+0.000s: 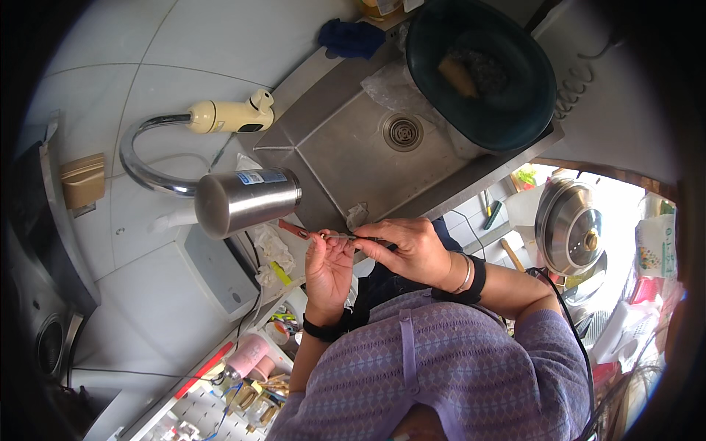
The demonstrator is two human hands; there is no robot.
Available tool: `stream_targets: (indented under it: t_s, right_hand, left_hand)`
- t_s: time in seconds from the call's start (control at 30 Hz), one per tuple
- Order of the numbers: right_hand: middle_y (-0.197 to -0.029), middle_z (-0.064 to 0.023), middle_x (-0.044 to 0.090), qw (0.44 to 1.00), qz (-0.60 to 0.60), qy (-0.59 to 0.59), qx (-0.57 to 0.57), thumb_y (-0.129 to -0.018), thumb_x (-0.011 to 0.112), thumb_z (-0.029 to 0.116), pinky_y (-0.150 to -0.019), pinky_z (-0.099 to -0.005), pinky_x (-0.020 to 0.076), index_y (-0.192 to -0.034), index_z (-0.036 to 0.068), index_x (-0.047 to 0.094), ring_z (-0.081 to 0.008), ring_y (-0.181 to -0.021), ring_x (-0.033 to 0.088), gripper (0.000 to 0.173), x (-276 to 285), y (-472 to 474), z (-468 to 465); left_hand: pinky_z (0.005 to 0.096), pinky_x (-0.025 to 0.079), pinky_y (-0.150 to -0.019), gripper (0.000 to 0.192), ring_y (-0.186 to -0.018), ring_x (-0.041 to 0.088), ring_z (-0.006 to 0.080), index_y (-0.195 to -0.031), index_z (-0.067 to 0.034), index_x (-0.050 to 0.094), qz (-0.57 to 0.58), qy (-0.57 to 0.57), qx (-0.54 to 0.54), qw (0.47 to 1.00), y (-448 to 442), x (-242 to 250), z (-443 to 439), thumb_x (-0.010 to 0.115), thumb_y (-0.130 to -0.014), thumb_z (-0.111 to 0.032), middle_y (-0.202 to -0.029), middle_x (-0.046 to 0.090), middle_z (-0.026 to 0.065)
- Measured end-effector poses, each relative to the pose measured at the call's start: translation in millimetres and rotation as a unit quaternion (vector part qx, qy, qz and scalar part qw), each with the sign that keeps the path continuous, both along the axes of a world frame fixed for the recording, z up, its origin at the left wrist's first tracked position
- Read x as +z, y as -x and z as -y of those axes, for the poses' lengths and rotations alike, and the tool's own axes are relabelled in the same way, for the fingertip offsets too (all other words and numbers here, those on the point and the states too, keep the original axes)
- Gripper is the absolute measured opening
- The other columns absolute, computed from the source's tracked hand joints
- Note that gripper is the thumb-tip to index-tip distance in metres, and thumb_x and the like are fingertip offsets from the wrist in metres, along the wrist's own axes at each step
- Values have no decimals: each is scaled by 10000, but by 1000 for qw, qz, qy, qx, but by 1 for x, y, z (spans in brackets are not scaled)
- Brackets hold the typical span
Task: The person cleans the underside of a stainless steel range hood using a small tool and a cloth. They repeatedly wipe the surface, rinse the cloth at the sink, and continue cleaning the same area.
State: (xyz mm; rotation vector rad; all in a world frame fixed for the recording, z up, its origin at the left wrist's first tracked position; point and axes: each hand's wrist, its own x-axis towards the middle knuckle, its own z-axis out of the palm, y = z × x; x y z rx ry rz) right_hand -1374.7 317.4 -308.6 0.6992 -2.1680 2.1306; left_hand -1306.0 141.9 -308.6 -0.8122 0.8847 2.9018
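Observation:
My left hand (331, 270), palm turned up, pinches a reddish-brown strip-like piece (293, 228) between thumb and fingertips; a small brass-coloured part shows at the thumb tip. My right hand (411, 251) holds a thin metal rod (339, 237) with a dark end, perhaps a small screwdriver, its far end meeting the left fingertips. Both hands are nearly touching at the near edge of a stainless steel sink (353, 160). Just beyond the left hand is a brushed metal cylinder (248, 201), which bears a label. The fingers partly hide both held things.
A dark green basin (496, 127) rests across the sink's right side, beside clear plastic (391, 88). A cream faucet (226, 117) with a curved metal spout stands at left. Crumpled tissue (273, 248) lies left of my hands; a lidded steel pot (573, 231) is at right.

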Motion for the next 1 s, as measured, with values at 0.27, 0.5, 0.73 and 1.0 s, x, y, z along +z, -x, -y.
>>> stream_targets:
  t_s: [0.27,0.5,0.73,1.0]
  right_hand:
    - [-708,-97,675,1000,-17,8,7,-810,790,103,-522,-298,504,-973,12,728,-216,-574,648,197,2,1,-1]
    - [-786,-117,710,999,25,-24,8,-827,774,143,-566,-316,550,-971,18,724,-247,-636,689,197,2,0,-3]
    - [-781,-110,710,1000,13,-28,5,-836,771,147,-550,-302,542,-970,23,723,-233,-622,687,189,1,1,-2]
    - [-781,-86,712,985,168,31,-13,-899,731,153,-589,-256,553,-982,6,701,-138,-637,686,171,0,6,1]
  left_hand:
    - [304,463,-857,216,-854,536,119,-1039,-63,635,20,0,8,1000,2,1,-1,577,-1007,-268,-891,580,0]
    - [296,454,-830,214,-821,516,115,-1043,-61,629,19,-8,3,1000,4,2,-2,566,-1014,-263,-885,572,2]
    - [299,447,-820,205,-810,505,113,-1054,-60,624,28,-24,11,999,4,0,0,558,-1019,-251,-879,567,0]
    - [276,481,-811,177,-933,581,112,-1084,-50,645,42,373,-147,915,45,6,50,600,-995,-196,-1096,638,35]
